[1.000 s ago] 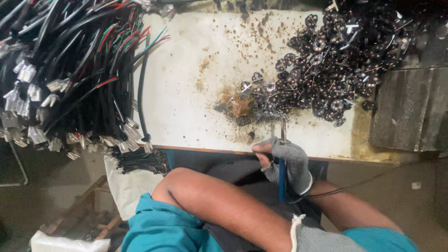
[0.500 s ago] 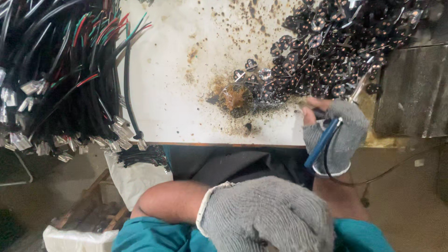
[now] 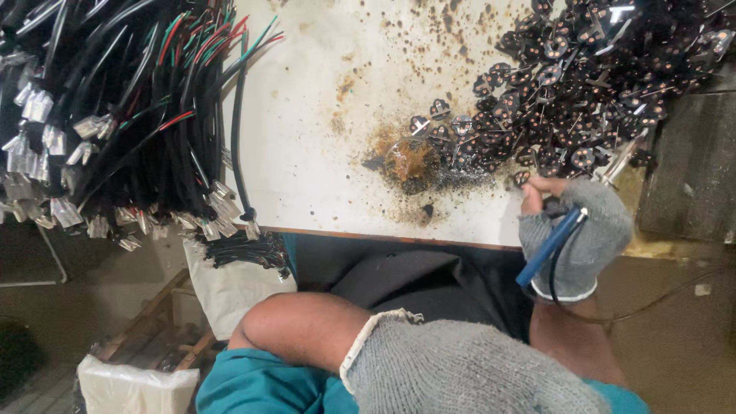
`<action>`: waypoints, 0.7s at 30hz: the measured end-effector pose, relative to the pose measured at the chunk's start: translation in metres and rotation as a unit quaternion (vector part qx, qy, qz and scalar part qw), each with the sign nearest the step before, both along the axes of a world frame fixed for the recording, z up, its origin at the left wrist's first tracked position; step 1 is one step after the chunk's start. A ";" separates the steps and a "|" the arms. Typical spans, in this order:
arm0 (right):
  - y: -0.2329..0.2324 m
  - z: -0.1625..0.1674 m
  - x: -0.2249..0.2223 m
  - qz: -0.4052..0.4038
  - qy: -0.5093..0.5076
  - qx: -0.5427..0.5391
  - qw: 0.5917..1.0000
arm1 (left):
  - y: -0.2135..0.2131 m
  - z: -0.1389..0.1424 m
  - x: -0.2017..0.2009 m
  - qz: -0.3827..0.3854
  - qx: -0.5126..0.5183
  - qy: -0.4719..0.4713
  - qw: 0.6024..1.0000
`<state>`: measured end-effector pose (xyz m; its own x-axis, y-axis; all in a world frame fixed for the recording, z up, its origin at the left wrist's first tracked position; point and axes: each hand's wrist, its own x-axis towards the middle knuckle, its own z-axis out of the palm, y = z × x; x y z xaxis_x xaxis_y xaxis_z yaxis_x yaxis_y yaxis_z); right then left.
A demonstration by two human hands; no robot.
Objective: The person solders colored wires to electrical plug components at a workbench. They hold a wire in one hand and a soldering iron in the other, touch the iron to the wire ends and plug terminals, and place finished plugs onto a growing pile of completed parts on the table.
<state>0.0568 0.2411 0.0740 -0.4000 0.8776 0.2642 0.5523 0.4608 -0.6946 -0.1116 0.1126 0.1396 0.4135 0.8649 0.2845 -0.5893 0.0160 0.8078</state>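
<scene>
Far left on the white bench (image 3: 322,115): big bundle of black wires (image 3: 115,107) with red and green cores showing, flat metal spade terminals (image 3: 46,138) crimped on the ends, tips hanging over the near edge. Floppy stuff, light per strand but tangly as a bunch, so best pinched by the sleeve just behind a terminal rather than by the bare metal. Middle of the bench: brown, crusty burnt patch (image 3: 410,161) with splatter all round, looks like flux or solder residue, likely sticky. Down at the bottom centre, left hand (image 3: 468,376) in a grey knit glove, very close to the camera, back of the glove facing up; can't tell whether clenched or loose, nothing visibly in it. Right of that, right hand (image 3: 575,234), also gloved, wrapped around a blue-handled soldering iron (image 3: 550,245) at the bench's near edge, cord trailing off the handle, bare fingertips poking out toward the parts. Iron probably light and rigid, handle the only sane place to grip, metal end presumably hot. Top right: heap of small black parts with copper coils (image 3: 583,84) and thin leads, spilling toward the burnt patch. Tiny, light, probably fiddly; leads look bendable, so body grip seems safer.
</scene>
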 end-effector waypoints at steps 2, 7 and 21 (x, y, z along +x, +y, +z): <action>-0.012 0.005 -0.003 0.006 0.067 -0.037 0.997 | 0.004 0.003 0.000 0.001 0.002 0.001 1.000; -0.036 0.002 -0.010 0.052 0.071 -0.183 0.979 | 0.016 0.008 -0.001 -0.002 0.012 0.013 1.000; -0.037 -0.019 -0.004 0.145 0.123 -0.201 0.961 | 0.006 -0.066 -0.038 0.238 -0.047 0.564 0.789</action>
<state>0.0529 0.2037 0.0549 -0.6127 0.7890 0.0449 0.2375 0.2380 -0.9418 -0.1493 0.1181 0.0739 -0.0210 0.9941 -0.1067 0.5466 0.1008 0.8313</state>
